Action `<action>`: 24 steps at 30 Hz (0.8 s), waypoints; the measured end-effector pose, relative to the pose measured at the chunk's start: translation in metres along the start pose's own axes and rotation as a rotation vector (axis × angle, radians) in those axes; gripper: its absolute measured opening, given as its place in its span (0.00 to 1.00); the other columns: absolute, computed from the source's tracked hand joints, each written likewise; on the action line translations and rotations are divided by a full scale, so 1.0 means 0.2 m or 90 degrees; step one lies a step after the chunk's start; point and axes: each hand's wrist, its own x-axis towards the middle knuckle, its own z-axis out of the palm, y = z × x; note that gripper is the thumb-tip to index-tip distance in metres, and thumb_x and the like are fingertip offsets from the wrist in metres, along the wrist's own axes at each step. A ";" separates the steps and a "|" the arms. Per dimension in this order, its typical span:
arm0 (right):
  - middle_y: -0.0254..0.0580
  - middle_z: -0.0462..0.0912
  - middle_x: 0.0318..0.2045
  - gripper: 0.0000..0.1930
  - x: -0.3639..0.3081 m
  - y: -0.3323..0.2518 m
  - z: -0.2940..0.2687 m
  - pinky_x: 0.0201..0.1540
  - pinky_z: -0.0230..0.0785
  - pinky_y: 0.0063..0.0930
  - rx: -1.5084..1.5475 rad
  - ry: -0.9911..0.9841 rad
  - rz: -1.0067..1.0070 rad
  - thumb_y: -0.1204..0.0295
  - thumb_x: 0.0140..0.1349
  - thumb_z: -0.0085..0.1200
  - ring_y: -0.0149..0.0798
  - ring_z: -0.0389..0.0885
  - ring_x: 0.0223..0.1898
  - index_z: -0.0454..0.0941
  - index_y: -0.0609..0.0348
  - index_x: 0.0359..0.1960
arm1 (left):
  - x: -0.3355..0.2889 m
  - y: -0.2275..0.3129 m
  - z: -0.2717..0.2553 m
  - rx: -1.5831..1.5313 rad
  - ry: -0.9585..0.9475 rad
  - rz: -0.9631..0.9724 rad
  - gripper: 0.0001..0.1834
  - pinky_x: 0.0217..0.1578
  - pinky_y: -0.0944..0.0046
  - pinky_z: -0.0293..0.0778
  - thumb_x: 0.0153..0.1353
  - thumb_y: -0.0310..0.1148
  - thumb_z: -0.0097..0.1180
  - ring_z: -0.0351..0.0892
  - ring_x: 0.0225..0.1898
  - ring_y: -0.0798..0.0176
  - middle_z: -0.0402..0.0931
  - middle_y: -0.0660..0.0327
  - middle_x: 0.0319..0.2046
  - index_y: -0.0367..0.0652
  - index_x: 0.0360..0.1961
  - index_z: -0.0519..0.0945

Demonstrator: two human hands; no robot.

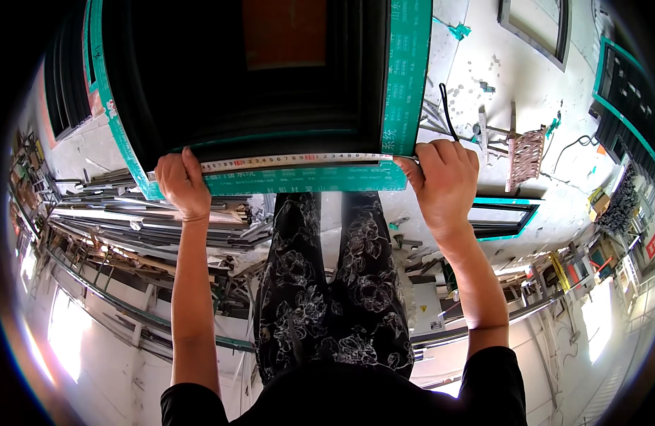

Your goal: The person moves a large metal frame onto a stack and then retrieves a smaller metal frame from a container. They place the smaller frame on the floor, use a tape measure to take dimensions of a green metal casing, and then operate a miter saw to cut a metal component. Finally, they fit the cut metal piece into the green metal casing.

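Observation:
A tape measure's pale blade (292, 162) is stretched level across the near side of a black frame (271, 128) edged in green printed film. At the blade's left end my left hand (182, 183) is closed on it, thumb over the frame's edge. My right hand (447, 181) is closed around the other end at the near right corner. A black strap loop (447, 110) sticks up beside the right fingers. The tape's case is hidden in that hand. Several nested black edges show inside the frame, with an orange-brown patch (285, 35) deeper in.
Long dark metal profiles (150, 213) are piled on the floor at left. More green-edged frames lie at right, one (501, 216) near my right forearm. A woven-seat stool (525, 156) lies on the floor at right. A grey frame (537, 28) is at far right.

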 end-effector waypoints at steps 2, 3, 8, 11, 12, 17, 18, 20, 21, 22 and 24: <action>0.32 0.69 0.21 0.16 0.00 0.00 0.01 0.32 0.56 0.34 0.004 0.008 -0.003 0.57 0.49 0.65 0.38 0.70 0.26 0.72 0.52 0.22 | 0.00 0.00 0.00 -0.003 -0.003 0.002 0.17 0.27 0.57 0.59 0.68 0.27 0.49 0.61 0.22 0.55 0.60 0.58 0.17 0.38 0.19 0.67; 0.32 0.70 0.21 0.16 0.00 0.00 0.01 0.32 0.56 0.34 0.007 0.018 -0.007 0.57 0.49 0.65 0.38 0.70 0.27 0.72 0.52 0.23 | 0.00 0.00 0.00 -0.007 -0.002 0.004 0.18 0.27 0.57 0.59 0.68 0.27 0.48 0.61 0.22 0.55 0.60 0.58 0.17 0.38 0.19 0.67; 0.33 0.70 0.21 0.15 0.00 -0.01 0.00 0.33 0.57 0.34 0.014 0.013 -0.005 0.57 0.49 0.65 0.38 0.70 0.27 0.73 0.52 0.23 | -0.01 -0.03 0.00 0.003 -0.018 0.004 0.18 0.26 0.58 0.60 0.67 0.27 0.50 0.61 0.22 0.57 0.61 0.60 0.17 0.38 0.17 0.68; 0.33 0.70 0.21 0.15 0.01 -0.02 0.00 0.33 0.57 0.34 0.017 0.002 0.000 0.58 0.49 0.65 0.38 0.70 0.27 0.73 0.52 0.23 | 0.00 -0.03 -0.01 0.007 -0.021 0.002 0.19 0.26 0.58 0.59 0.67 0.28 0.50 0.61 0.21 0.57 0.61 0.60 0.17 0.39 0.17 0.67; 0.32 0.69 0.21 0.15 0.01 -0.02 0.00 0.33 0.57 0.34 0.021 -0.003 0.004 0.58 0.49 0.65 0.38 0.70 0.26 0.73 0.52 0.23 | 0.00 -0.03 -0.01 0.009 -0.024 -0.001 0.19 0.26 0.58 0.59 0.68 0.28 0.50 0.61 0.21 0.57 0.61 0.60 0.17 0.39 0.17 0.67; 0.33 0.69 0.21 0.15 0.01 -0.02 0.00 0.32 0.57 0.34 0.022 -0.017 0.008 0.58 0.49 0.65 0.38 0.69 0.26 0.72 0.51 0.23 | 0.00 -0.03 -0.01 -0.007 -0.023 0.007 0.18 0.27 0.57 0.58 0.69 0.27 0.48 0.60 0.22 0.55 0.60 0.58 0.17 0.39 0.19 0.66; 0.33 0.69 0.21 0.15 0.02 -0.03 -0.01 0.32 0.57 0.34 0.024 -0.024 0.012 0.58 0.49 0.65 0.38 0.69 0.26 0.72 0.51 0.23 | 0.00 -0.04 -0.02 -0.005 -0.023 0.007 0.18 0.27 0.57 0.58 0.69 0.27 0.48 0.60 0.22 0.55 0.60 0.58 0.17 0.39 0.19 0.66; 0.33 0.68 0.21 0.15 0.03 -0.03 -0.02 0.32 0.56 0.35 0.023 -0.027 0.007 0.59 0.50 0.65 0.38 0.69 0.26 0.72 0.51 0.22 | 0.00 -0.04 -0.02 -0.001 -0.017 -0.002 0.18 0.27 0.57 0.58 0.69 0.27 0.48 0.61 0.22 0.55 0.61 0.58 0.17 0.38 0.18 0.66; 0.33 0.68 0.21 0.15 0.03 -0.04 -0.03 0.32 0.56 0.35 0.022 -0.030 0.003 0.59 0.50 0.65 0.39 0.69 0.26 0.71 0.51 0.22 | 0.00 -0.04 -0.03 0.003 -0.012 -0.011 0.18 0.27 0.56 0.58 0.68 0.27 0.48 0.61 0.22 0.54 0.61 0.58 0.18 0.38 0.18 0.66; 0.33 0.68 0.21 0.15 0.04 -0.04 -0.03 0.32 0.56 0.35 0.023 -0.019 -0.005 0.59 0.50 0.65 0.39 0.69 0.26 0.71 0.51 0.22 | 0.01 -0.04 -0.03 -0.002 0.000 -0.010 0.17 0.27 0.56 0.59 0.67 0.26 0.50 0.62 0.22 0.54 0.63 0.58 0.18 0.38 0.18 0.68; 0.34 0.69 0.20 0.15 0.04 -0.04 -0.03 0.32 0.56 0.36 0.017 -0.065 0.010 0.59 0.52 0.63 0.40 0.70 0.26 0.71 0.52 0.22 | 0.01 -0.04 -0.04 0.027 -0.012 -0.019 0.15 0.29 0.54 0.62 0.65 0.27 0.51 0.66 0.23 0.52 0.67 0.56 0.20 0.38 0.19 0.70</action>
